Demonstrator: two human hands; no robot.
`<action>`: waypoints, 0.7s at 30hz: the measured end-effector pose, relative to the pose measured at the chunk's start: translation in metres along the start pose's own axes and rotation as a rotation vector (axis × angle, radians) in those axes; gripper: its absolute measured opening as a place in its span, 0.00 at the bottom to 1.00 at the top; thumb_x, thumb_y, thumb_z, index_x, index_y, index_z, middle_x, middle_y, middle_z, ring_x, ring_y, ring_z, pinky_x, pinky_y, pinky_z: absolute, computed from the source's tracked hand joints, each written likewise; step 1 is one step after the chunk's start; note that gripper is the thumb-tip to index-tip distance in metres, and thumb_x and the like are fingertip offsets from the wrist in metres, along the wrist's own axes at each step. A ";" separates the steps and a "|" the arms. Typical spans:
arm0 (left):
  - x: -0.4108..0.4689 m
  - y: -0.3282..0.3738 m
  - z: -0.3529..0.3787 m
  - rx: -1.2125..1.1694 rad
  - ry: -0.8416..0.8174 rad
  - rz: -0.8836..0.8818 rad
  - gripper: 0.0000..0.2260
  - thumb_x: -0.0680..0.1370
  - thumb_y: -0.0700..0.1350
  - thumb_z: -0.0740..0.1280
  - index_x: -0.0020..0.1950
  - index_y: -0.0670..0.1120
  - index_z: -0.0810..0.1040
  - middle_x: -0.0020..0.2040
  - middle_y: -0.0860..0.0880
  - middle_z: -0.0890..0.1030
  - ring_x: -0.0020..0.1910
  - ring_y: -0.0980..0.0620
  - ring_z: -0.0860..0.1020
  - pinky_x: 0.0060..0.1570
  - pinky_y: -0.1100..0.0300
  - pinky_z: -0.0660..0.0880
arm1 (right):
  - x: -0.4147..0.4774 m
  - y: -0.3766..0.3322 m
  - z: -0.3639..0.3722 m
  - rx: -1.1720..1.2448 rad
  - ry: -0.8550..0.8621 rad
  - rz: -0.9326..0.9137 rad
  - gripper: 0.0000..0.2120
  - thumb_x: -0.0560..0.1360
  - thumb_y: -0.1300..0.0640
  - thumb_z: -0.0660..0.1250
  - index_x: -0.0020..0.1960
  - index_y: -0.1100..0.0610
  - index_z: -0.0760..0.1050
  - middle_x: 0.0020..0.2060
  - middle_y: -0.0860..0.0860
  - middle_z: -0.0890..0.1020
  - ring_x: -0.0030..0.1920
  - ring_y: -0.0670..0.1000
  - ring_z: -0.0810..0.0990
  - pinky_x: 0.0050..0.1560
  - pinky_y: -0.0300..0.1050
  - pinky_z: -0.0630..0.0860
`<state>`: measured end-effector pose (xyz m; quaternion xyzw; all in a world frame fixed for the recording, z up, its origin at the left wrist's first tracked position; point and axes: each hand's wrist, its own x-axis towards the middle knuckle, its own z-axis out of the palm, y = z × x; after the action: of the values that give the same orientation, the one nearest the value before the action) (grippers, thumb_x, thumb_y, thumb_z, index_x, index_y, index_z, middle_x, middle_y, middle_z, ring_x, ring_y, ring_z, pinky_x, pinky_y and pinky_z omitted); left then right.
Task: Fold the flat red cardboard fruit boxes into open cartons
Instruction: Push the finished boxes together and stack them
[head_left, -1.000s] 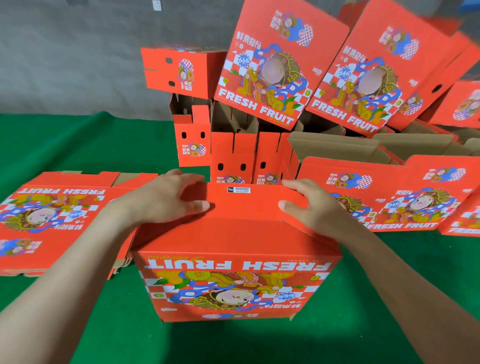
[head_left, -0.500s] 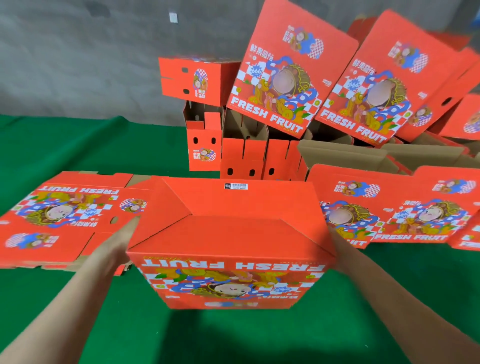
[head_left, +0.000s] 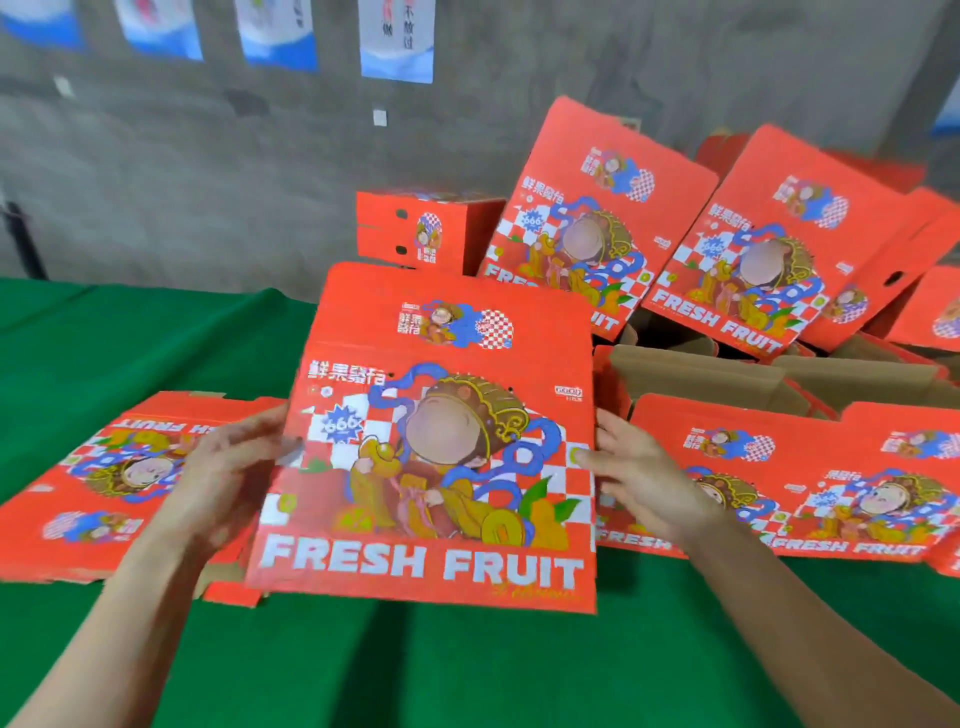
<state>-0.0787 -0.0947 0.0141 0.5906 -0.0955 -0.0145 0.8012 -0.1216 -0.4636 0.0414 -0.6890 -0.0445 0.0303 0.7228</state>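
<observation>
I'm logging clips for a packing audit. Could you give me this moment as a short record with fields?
setting: green cloth table, grey wall with posters
held item: red carton, lifted, FRESH FRUIT face toward the camera
left hand: at the carton's left edge, fingers extended, blurred
right hand: at the right edge, one fingertip on the printed face
flat stack: lies on the table, left of the carton
right-side boxes: red, printed side up, on the table
folded cartons: piled at the back, several tilted
</observation>
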 end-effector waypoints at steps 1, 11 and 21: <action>-0.001 0.001 0.007 0.016 0.011 0.024 0.14 0.71 0.31 0.62 0.51 0.41 0.83 0.47 0.45 0.85 0.42 0.50 0.84 0.41 0.59 0.81 | 0.000 0.004 0.002 -0.044 0.050 -0.026 0.24 0.74 0.71 0.65 0.68 0.57 0.70 0.54 0.52 0.83 0.50 0.47 0.83 0.39 0.37 0.79; 0.003 0.006 0.030 0.174 0.041 0.094 0.13 0.72 0.28 0.64 0.49 0.43 0.77 0.43 0.52 0.85 0.39 0.55 0.82 0.36 0.63 0.80 | 0.001 0.003 0.007 -0.248 0.308 -0.294 0.30 0.73 0.77 0.63 0.54 0.41 0.75 0.44 0.39 0.84 0.48 0.39 0.82 0.42 0.39 0.81; 0.036 0.064 0.111 0.078 -0.064 0.259 0.10 0.66 0.35 0.69 0.46 0.43 0.76 0.41 0.52 0.85 0.37 0.53 0.83 0.32 0.59 0.80 | 0.002 -0.048 -0.004 -0.625 0.701 -0.626 0.42 0.72 0.71 0.68 0.76 0.45 0.53 0.75 0.49 0.54 0.75 0.41 0.51 0.74 0.38 0.56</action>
<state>-0.0676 -0.1854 0.1117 0.6033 -0.1968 0.0741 0.7693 -0.1203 -0.4702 0.0889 -0.7931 -0.0106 -0.4309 0.4303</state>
